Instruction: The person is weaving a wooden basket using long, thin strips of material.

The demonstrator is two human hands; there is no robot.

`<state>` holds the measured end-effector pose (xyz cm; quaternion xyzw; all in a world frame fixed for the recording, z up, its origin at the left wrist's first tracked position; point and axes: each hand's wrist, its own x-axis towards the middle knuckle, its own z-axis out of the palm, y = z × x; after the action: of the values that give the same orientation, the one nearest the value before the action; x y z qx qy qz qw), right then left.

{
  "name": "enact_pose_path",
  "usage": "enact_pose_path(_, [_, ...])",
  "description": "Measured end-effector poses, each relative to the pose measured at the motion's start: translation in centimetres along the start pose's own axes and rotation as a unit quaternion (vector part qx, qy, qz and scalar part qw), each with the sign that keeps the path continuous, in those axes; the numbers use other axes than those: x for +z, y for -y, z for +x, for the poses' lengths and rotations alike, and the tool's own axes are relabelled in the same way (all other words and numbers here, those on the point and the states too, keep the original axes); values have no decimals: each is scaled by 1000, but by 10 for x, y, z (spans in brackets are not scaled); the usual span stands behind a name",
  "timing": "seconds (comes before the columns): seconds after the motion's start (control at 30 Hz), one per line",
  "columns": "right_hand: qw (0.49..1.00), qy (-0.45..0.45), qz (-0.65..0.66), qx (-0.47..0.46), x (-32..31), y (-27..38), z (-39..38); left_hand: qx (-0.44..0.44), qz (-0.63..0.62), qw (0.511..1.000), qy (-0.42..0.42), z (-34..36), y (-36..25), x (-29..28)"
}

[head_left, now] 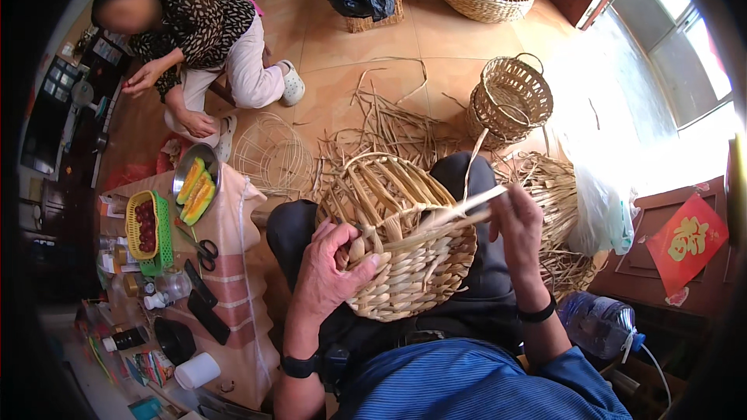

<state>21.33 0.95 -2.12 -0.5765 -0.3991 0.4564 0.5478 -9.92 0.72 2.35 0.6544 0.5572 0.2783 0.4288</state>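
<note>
From my remote station I find the basket [420, 280] resting tilted in the lap of the seated person, against dark trousers [289, 241], its braided wall facing the wearer and open bars showing on the far side. The left forearm rises from the lower edge, nearly upright, a black wristband [301, 365] at the wrist. The left hand [333, 268] is clamped on the basket's left rim, thumb laid along the near wall. The right forearm angles up and inward from the lower right. I record the right hand [520, 225] raised beside the basket's right edge, fingers curled and grasping a pale strip [467, 204] that slants down leftward to the rim; exact fingertip contact I cannot tell. Loose strips [385, 126] lie on the floor beyond; scissors [207, 253] sit on the worktop [233, 225], left.
</note>
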Motion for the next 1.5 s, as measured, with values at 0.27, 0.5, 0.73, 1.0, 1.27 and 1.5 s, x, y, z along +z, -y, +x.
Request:
enact_pose_path(0.27, [929, 142, 313, 139, 8, 8, -10, 42, 109, 989, -89, -13, -20, -6])
enact_pose_path(0.5, [940, 203, 247, 120, 27, 27, -3, 218, 328, 907, -148, -32, -48, 33])
enact_pose_path(0.73, [952, 285, 108, -9, 49, 49, 11, 222, 579, 784, -28, -30, -40, 46])
enact_pose_path(1.0, [919, 247, -154, -268, 60, 94, 16, 180, 606, 775, 9, -16, -53, 51])
enact_pose_path(1.27, [856, 249, -295, -344, 49, 70, 0, 246, 362, 889, -134, -16, -46, 37])
enact_pose_path(1.5, [795, 253, -390, -391, 61, 38, -5, 160, 214, 952, -147, -12, -55, 57])
